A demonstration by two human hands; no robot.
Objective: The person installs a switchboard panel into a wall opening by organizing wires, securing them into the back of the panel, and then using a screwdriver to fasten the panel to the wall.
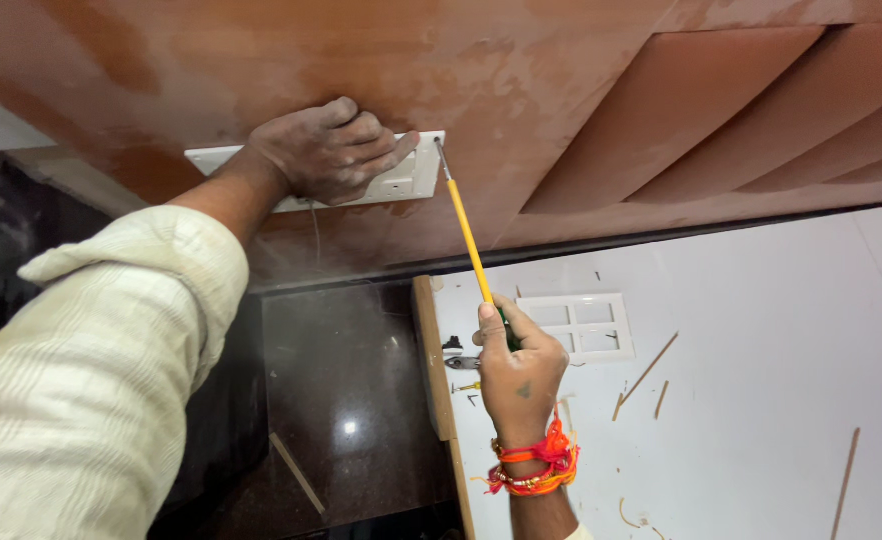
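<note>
The left hand (326, 150) lies flat, fingers spread and pressed onto a white switch plate (401, 178) set against the brown wooden panel (521, 90). The plate shows on both sides of the hand, its right end sticking out past the fingertips. The right hand (516, 365) is closed in a fist around the handle of one screwdriver (466, 235), whose yellow shaft rises up and to the left so that its metal tip meets the plate's right edge, just beside the left hand's fingertips. The handle itself is mostly hidden in the fist, so its colour is hard to tell, perhaps dark green.

Right of the plate the panel runs bare up to the raised slanted slats (761, 110), leaving free room beyond the screwdriver tip. Below the panel's lower edge, behind the right hand, lies a white board (761, 400), its left side bounded by a wooden strip (431, 360). On it, just right of the right hand, rests one white frame (581, 325) with several square openings. Thin wood slivers (647, 370) lie scattered further right, about five. A few small tools (461, 362) sit just left of the right hand. Under the left forearm is a dark glossy surface (351, 400).
</note>
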